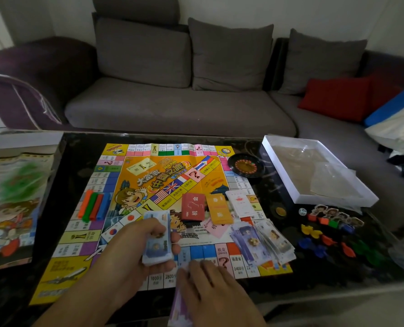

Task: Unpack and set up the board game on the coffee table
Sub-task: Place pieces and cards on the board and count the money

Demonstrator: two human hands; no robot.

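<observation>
colourful unfolded game board (163,199), left hand (134,253) gripping banknote wad (157,239)

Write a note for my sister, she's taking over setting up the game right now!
Left hand grips a stack of play money. Right hand lies flat on more notes at the near table edge.
Done: board unfolded, card decks on it, roulette wheel, die, pawns out, box unpacked.
Left: sort the loose money pile and colored pieces.
</observation>
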